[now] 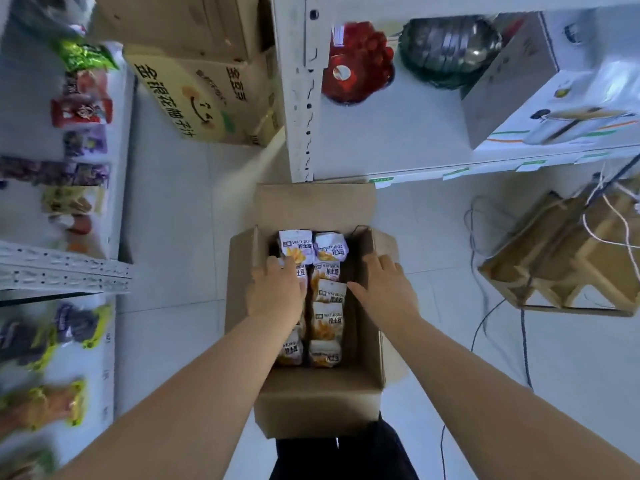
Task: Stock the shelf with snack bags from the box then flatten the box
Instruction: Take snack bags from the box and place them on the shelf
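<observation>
Left hand [275, 294]: down inside the box, palm down, fingers fairly straight and lying on the left row of snack bags, not curled round any of them.
Right hand [384, 285]: fingers straight and spread, over the right side of the box by its inner wall, thumb pointing in at the right row; I cannot tell whether it touches the cardboard.
Both hands: well apart, with the right row of bags between them.
Snack bags [327, 320]: white packets with orange pictures, packed in two rows running from near to far and filling most of the box.
Box [318, 407]: brown cardboard, open on the pale tiled floor, far flap upright, side flaps folded out.
Left shelf [65, 271]: white perforated metal, to the left of the box, carrying mixed packets [81, 112] in green, red, purple and yellow, all blurred.
Printed carton [194, 95]: far left on the floor, beyond the box, with a plain one on top.
Right shelf [398, 140]: white, beyond the box, with a red dish [356, 71], dark bowls [450, 50] and a white carton [554, 109] showing a pot.
Cables [524, 341]: trail over the floor on the right, near more brown cardboard [561, 258].
</observation>
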